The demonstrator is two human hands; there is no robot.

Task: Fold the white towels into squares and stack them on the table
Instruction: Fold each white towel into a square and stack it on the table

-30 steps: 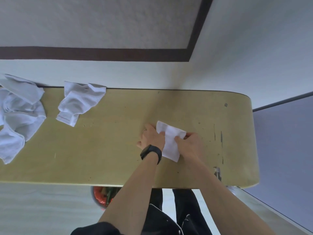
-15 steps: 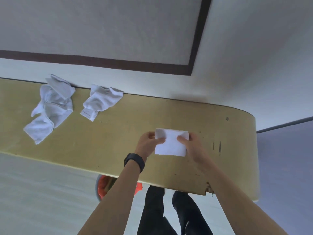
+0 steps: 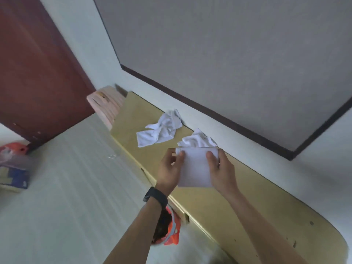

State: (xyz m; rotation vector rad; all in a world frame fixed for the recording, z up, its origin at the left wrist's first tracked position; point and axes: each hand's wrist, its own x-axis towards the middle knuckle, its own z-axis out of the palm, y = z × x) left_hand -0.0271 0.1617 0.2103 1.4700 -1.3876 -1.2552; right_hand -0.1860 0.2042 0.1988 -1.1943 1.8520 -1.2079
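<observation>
- Black watch (image 3: 156,197) on L wrist.
- L hand (image 3: 169,168) & R hand (image 3: 222,172) each pinch a side of the folded white towel (image 3: 196,168), thumbs on top, over the yellow table (image 3: 219,202).
- Just behind: crumpled towel (image 3: 198,140); 2nd crumpled towel (image 3: 160,130) further left, both on the tabletop.
- Far left: red-brown door (image 3: 38,73).

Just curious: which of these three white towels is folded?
The flat white square towel in the left hand and right hand; the nearer crumpled towel and farther crumpled towel are unfolded.

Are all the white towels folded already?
No: the far crumpled towel and near crumpled towel lie unfolded on the table beyond the folded towel.
</observation>
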